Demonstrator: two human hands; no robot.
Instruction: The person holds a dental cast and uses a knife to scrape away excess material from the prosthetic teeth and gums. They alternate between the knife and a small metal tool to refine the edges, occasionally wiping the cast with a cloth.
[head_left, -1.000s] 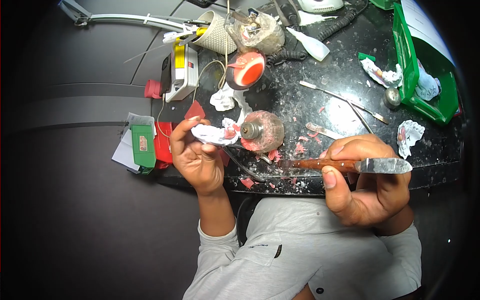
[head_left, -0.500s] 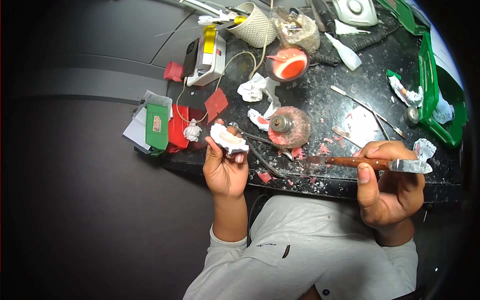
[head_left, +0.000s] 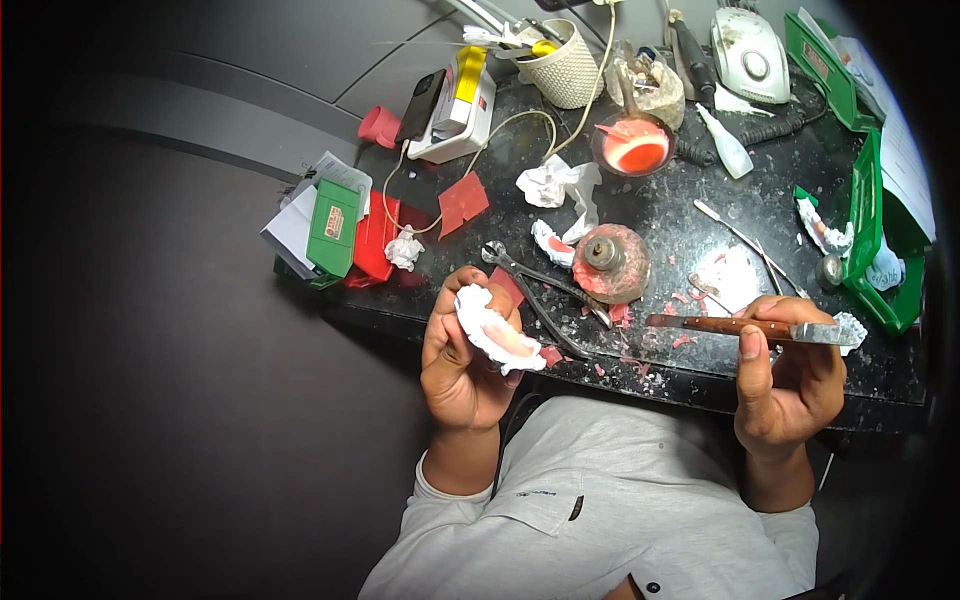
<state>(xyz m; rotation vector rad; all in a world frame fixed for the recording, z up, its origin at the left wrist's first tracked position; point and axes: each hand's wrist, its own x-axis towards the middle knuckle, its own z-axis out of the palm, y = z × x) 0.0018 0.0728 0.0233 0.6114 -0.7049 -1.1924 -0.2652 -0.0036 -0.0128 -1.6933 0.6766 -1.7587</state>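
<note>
My left hand (head_left: 455, 385) grips a white plaster dental cast (head_left: 490, 330) with a pale pink layer along its inner side, held over the bench's front edge. In my right hand (head_left: 785, 395), pinched between thumb and fingers, is a plaster knife (head_left: 722, 326) with a riveted wooden handle. Its wide whitish blade points right, and a darker narrow end points left. Between the hands, a wax-spattered spirit lamp (head_left: 628, 265) stands on the bench. Metal pliers (head_left: 548, 278) lie just beyond the cast, beside pink wax sheet pieces (head_left: 507, 288).
A bowl of pink wax (head_left: 638, 155) sits behind the lamp. Long thin instruments (head_left: 735, 228) lie to the right, near a green bin (head_left: 885, 300). At the back are a woven cup (head_left: 562, 75) and a white device (head_left: 750, 60). Wax scraps litter the dark bench (head_left: 480, 393).
The cast has moved slightly right and down in view and has been turned, so its inner side shows more. My right hand still holds the knife, at nearly the same angle. The camera view has shifted.
</note>
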